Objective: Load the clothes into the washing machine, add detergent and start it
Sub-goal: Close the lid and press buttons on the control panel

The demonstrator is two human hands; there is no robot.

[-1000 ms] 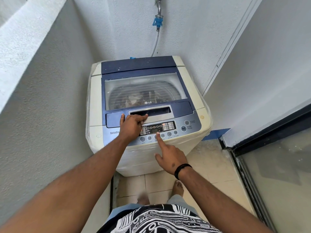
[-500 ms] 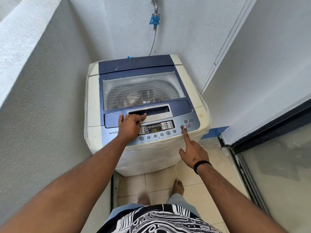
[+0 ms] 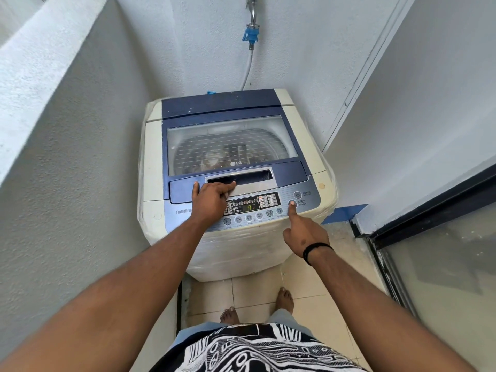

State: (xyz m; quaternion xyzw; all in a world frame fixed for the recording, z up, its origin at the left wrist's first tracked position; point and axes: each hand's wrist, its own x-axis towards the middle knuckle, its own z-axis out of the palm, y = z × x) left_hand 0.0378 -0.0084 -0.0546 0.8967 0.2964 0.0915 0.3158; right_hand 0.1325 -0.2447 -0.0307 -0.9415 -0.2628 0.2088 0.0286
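Parapet wall: white, rough plaster, slanting across the 9 o'clock side, just beside the washer's left flank.
Left hand: lies palm down on the front of the lid at about 8 o'clock of the window; fingers reach to the left end of the lid handle recess, thumb spread on the blue trim. It grasps nothing that I can see, the fingers only lightly bent and resting there.
Washing machine: cream top-loader with blue trim, standing in the corner, lid closed.
Clothes: dimly seen through the lid's clear window, down in the drum.
Control panel: display lit with a green digit, a row of round buttons along its near edge.
Inlet hose: runs from a blue tap fitting at 12 o'clock down behind the machine.
Right hand: index finger stretched out with its tip on the start/pause button at 3 o'clock of the panel; the other fingers folded in; a black band on the wrist.
Glass door: dark-framed, at 4 o'clock, well apart from the machine.
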